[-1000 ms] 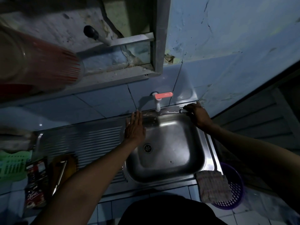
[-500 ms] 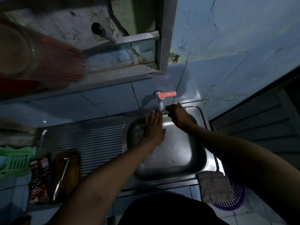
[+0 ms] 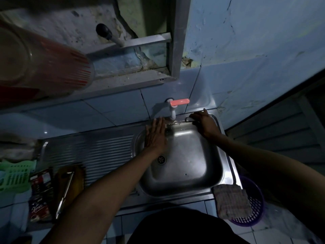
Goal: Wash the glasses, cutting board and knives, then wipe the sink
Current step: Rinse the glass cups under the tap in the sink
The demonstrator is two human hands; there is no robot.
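The steel sink [image 3: 193,173] lies below me, its basin holding no dishes, with the drain [image 3: 161,159] at the left. My left hand [image 3: 155,134] lies flat, fingers straight, against the basin's far left wall below the tap [image 3: 175,106]. My right hand [image 3: 204,123] rests on the sink's back rim right of the tap, fingers bent down; whether it holds anything is unclear. A wooden cutting board [image 3: 77,176] with a knife [image 3: 64,196] on it lies at the left end of the ribbed drainboard [image 3: 98,150]. A red-striped glass [image 3: 52,67] lies on the upper shelf.
A checked cloth [image 3: 232,201] hangs over the sink's front right corner above a purple basket [image 3: 255,212]. A green basket [image 3: 14,175] and dark packets [image 3: 41,194] sit at the far left. The tap's pink handle juts out above the back rim.
My right hand slid left along the back rim to the tap, then back to the right. My left hand shifted right under the tap and returned to the basin's left wall.
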